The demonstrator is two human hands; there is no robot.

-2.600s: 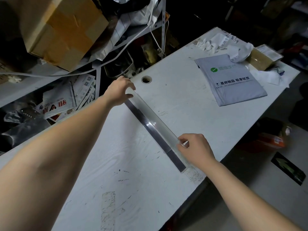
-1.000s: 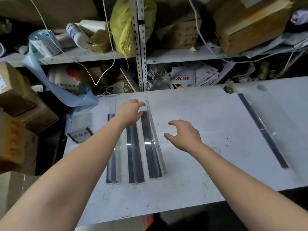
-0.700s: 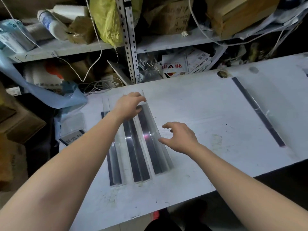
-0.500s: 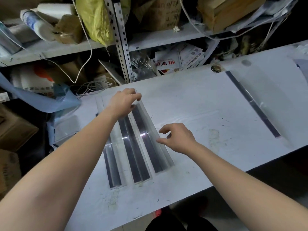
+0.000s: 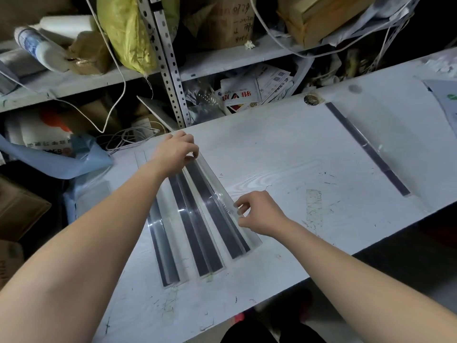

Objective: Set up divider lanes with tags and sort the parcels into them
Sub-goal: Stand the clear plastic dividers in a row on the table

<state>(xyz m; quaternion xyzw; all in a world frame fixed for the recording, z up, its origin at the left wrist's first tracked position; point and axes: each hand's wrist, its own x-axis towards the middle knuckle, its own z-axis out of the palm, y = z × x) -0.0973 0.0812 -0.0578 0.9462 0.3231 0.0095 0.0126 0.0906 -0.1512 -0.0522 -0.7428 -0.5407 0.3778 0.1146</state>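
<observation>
Counting four clear dividers, each with a dark strip, on the white counter. Seeing three side by side toward the left end: left divider, middle divider, right divider. Fourth divider way off to the right, well apart. Both on the right divider: left grip curled over its far end, right grip pinching its clear upright wall nearer the front edge. Also spotting one grey mailer at the far right edge, one blue bag off the left end, cluttered shelves behind.
</observation>
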